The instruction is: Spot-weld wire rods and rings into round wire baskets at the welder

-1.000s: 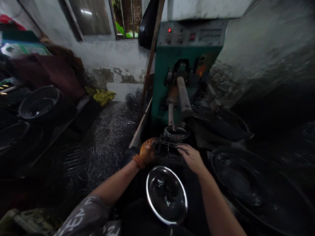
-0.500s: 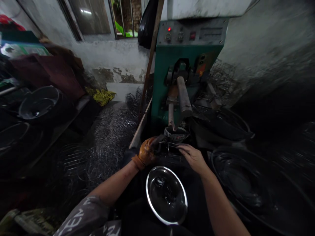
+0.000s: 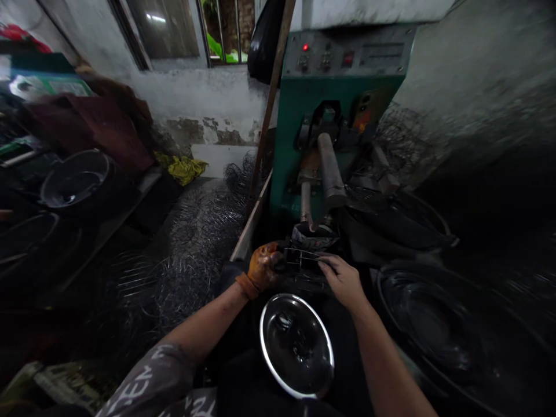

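- A tall green metal machine [image 3: 334,110] with a grey control panel stood straight ahead of you, its grey cylindrical arm [image 3: 330,172] slanting down toward your hands.
- A heap of tangled thin grey wire pieces [image 3: 191,243] lay to your left, beside a wooden plank edge.
- A shiny round steel bowl [image 3: 297,345] sat just below your hands, between your forearms.
- A small wire frame [image 3: 300,260] sat under the tip of the arm, held between your hands.
- Your left hand [image 3: 262,267], in an orange glove, was closed on the frame's left end.
- Your right hand [image 3: 343,279], bare, pinched its right side with the fingertips.
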`<state>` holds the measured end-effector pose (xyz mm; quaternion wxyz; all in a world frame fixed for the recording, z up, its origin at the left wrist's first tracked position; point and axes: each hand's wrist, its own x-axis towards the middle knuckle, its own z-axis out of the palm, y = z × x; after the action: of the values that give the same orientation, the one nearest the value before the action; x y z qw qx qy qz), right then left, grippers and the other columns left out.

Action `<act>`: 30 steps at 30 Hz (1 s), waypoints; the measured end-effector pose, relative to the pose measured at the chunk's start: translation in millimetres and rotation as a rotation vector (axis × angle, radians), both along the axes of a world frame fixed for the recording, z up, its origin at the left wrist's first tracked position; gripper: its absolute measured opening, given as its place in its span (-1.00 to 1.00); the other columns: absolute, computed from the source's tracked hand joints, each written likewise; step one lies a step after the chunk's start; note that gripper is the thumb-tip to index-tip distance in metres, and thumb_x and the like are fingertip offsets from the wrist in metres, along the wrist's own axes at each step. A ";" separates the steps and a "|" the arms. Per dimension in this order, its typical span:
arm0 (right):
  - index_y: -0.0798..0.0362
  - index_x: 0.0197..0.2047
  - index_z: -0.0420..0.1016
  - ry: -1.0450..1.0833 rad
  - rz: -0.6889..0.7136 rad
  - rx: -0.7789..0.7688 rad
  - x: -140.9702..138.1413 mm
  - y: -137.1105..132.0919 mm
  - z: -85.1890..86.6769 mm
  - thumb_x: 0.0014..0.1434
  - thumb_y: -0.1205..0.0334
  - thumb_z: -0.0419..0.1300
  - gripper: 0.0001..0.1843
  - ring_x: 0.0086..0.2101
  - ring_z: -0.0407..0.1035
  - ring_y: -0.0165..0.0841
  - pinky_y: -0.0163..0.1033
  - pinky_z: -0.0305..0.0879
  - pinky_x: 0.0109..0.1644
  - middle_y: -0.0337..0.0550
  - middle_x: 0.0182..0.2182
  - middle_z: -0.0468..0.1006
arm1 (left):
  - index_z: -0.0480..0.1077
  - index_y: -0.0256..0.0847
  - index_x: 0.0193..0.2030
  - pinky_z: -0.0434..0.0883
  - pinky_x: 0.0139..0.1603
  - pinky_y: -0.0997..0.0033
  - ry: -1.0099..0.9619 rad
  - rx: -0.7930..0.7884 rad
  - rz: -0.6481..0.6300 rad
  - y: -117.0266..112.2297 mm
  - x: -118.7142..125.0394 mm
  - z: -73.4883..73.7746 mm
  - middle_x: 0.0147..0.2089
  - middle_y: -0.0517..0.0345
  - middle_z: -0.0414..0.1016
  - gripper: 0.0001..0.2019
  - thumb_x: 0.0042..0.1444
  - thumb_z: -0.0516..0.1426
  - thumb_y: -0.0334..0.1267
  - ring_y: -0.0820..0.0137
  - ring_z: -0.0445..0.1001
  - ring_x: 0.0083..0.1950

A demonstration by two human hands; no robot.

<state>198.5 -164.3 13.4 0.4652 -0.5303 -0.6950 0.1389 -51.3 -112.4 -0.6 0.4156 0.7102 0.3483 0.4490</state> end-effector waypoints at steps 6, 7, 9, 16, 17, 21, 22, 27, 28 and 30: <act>-0.04 -0.27 0.65 0.046 -0.097 -0.021 -3.7 1.4 -2.6 0.31 -0.09 0.24 -0.67 -0.19 0.63 -0.11 -0.02 0.56 -0.03 -0.04 -0.21 0.73 | 0.52 -0.23 -0.26 0.55 -0.09 0.16 0.216 0.350 0.011 10.6 -0.7 -2.3 -0.20 -0.03 0.58 -0.74 0.06 0.29 -0.06 0.15 0.58 -0.14; -0.05 -0.29 0.65 0.056 -0.115 -0.024 -3.9 2.3 -2.4 0.30 -0.12 0.25 -0.66 -0.20 0.63 -0.11 -0.01 0.55 -0.04 -0.04 -0.22 0.73 | 0.50 -0.22 -0.31 0.55 -0.09 0.15 0.231 0.430 0.012 13.5 0.3 -3.0 -0.21 -0.04 0.58 -0.74 0.03 0.30 -0.05 0.14 0.58 -0.14; -0.05 -0.31 0.65 0.090 -0.137 -0.029 -3.2 5.1 -1.4 0.29 -0.15 0.26 -0.63 -0.21 0.63 -0.11 -0.01 0.55 -0.04 -0.04 -0.23 0.73 | 0.48 -0.21 -0.34 0.55 -0.10 0.14 0.239 0.527 0.017 19.8 4.2 -4.7 -0.23 -0.02 0.57 -0.74 0.06 0.27 -0.03 0.15 0.57 -0.16; -0.04 -0.32 0.67 0.154 -0.153 -0.016 6.3 25.2 0.9 0.23 -0.20 0.30 -0.61 -0.21 0.61 -0.10 0.00 0.54 -0.03 -0.05 -0.25 0.72 | 0.55 -0.21 -0.26 0.58 0.03 0.07 0.237 0.618 0.043 50.3 23.7 -13.1 -0.15 -0.06 0.63 -0.70 0.12 0.21 0.01 0.13 0.61 -0.07; -0.04 -0.32 0.67 0.152 -0.157 -0.014 7.8 28.9 0.4 0.23 -0.21 0.30 -0.60 -0.23 0.61 -0.11 -0.01 0.54 -0.06 -0.06 -0.28 0.72 | 0.57 -0.21 -0.20 0.58 0.04 0.05 0.256 0.650 0.057 54.7 24.9 -14.2 -0.11 -0.10 0.64 -0.68 0.10 0.21 0.00 0.10 0.62 -0.04; -0.04 -0.36 0.66 0.137 -0.174 -0.011 13.4 42.4 -2.7 0.21 -0.24 0.29 -0.57 -0.33 0.58 -0.13 -0.05 0.53 -0.16 -0.09 -0.39 0.68 | 0.58 -0.23 -0.12 0.59 0.06 0.02 0.401 0.717 0.072 67.2 28.4 -17.0 -0.02 -0.16 0.64 -0.64 0.05 0.24 -0.02 0.03 0.63 0.01; -0.04 -0.37 0.65 0.137 -0.176 -0.008 14.9 45.1 -3.4 0.21 -0.25 0.29 -0.56 -0.33 0.58 -0.13 -0.05 0.53 -0.17 -0.09 -0.39 0.68 | 0.58 -0.23 -0.12 0.59 0.06 0.02 0.424 0.712 0.069 68.9 29.7 -17.3 -0.02 -0.16 0.64 -0.64 0.06 0.24 -0.01 0.03 0.63 0.00; -0.06 -0.33 0.66 0.138 -0.163 0.012 23.9 54.3 -6.0 0.21 -0.23 0.29 -0.60 -0.24 0.61 -0.11 -0.01 0.55 -0.06 -0.07 -0.30 0.72 | 0.58 -0.22 -0.16 0.58 0.03 0.00 0.434 0.696 0.084 76.7 39.2 -18.0 -0.04 -0.17 0.63 -0.60 0.11 0.20 0.09 0.02 0.63 -0.01; -0.06 -0.31 0.67 0.141 -0.161 0.011 25.8 55.9 -6.7 0.21 -0.22 0.29 -0.61 -0.22 0.61 -0.10 0.01 0.56 -0.03 -0.06 -0.28 0.73 | 0.58 -0.21 -0.15 0.57 0.05 -0.01 0.443 0.693 0.087 79.0 41.2 -18.4 -0.02 -0.16 0.63 -0.59 0.10 0.20 0.10 0.02 0.62 0.02; -0.05 -0.31 0.67 0.151 -0.163 0.009 29.2 59.4 -8.6 0.20 -0.20 0.30 -0.62 -0.20 0.62 -0.09 0.03 0.56 -0.02 -0.04 -0.25 0.73 | 0.58 -0.19 -0.11 0.56 0.11 -0.01 0.462 0.692 0.080 84.2 44.5 -19.9 0.02 -0.15 0.63 -0.58 0.09 0.21 0.11 0.02 0.60 0.08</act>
<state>227.7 -104.9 4.8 0.5285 -0.5711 -0.6130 0.1371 -6.7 -28.3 -20.6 0.0455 0.8758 0.2883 0.3845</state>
